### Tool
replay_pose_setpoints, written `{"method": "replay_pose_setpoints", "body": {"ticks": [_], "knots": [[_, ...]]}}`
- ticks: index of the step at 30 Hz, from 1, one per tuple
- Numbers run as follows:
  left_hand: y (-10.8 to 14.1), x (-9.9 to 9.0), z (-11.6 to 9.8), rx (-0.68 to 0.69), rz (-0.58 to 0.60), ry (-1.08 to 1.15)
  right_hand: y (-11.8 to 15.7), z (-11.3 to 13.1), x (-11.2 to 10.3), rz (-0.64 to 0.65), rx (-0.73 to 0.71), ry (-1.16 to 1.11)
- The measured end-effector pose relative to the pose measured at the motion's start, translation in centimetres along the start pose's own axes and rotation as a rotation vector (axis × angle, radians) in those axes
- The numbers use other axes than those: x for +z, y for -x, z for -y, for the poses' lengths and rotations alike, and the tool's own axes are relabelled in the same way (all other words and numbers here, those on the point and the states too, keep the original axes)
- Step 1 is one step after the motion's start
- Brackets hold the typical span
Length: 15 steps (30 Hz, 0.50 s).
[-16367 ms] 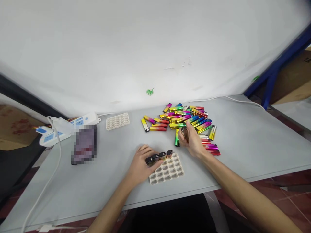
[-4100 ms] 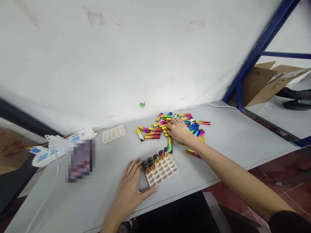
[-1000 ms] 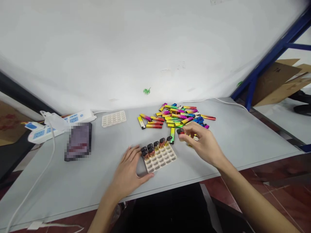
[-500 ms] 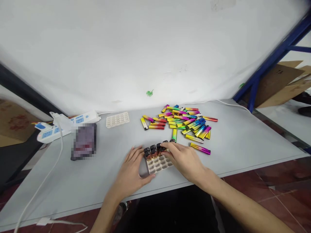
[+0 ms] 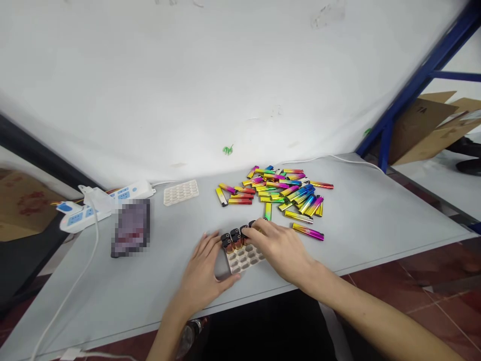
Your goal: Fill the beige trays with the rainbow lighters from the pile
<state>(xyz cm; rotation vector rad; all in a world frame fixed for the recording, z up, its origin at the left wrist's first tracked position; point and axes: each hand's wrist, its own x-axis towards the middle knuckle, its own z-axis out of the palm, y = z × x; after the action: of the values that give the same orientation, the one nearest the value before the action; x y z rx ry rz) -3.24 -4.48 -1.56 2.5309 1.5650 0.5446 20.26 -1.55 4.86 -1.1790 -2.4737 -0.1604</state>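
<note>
Lighters stand upright, black caps up, in the beige tray; the right hand curls over them, grip unclear; the spread left hand touches the tray.

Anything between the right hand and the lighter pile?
Yes, one stray: a green-and-yellow lighter lies flat on the table just past the fingertips of the right hand, short of the pile. A gold-and-pink lighter lies off to the right, clear of that line.

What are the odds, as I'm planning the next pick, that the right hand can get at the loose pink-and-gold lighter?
Likely good: the right hand sits on the lighters in the tray, and only bare tabletop lies between it and the loose lighter.
</note>
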Motion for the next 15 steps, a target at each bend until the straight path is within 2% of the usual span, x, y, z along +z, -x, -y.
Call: {"method": "replay_pose_setpoints", "body": {"ticks": [5,8,10,11,13,15], "knots": [[0.0,0.0,0.1,0.006,-0.009,0.003,0.9,-0.1,0.5,-0.022,0.011,-0.063],[0.0,0.0,0.2,0.008,-0.021,-0.009,1.4,-1.8,0.1,-0.134,0.098,-0.079],[0.1,0.0,0.3,0.009,-0.01,-0.015,1.5,-4.4,-0.5,-0.227,0.281,-0.043],[0.1,0.0,0.3,0.009,-0.002,-0.017,1.5,-6.3,-0.7,-0.266,0.419,-0.001],[0.1,0.1,0.3,0.0,0.014,-0.024,1.5,-10.9,-1.0,-0.244,0.655,0.092],[0.2,0.1,0.3,-0.013,0.021,-0.028,1.7,-16.1,-0.8,-0.166,0.773,0.151]]}}
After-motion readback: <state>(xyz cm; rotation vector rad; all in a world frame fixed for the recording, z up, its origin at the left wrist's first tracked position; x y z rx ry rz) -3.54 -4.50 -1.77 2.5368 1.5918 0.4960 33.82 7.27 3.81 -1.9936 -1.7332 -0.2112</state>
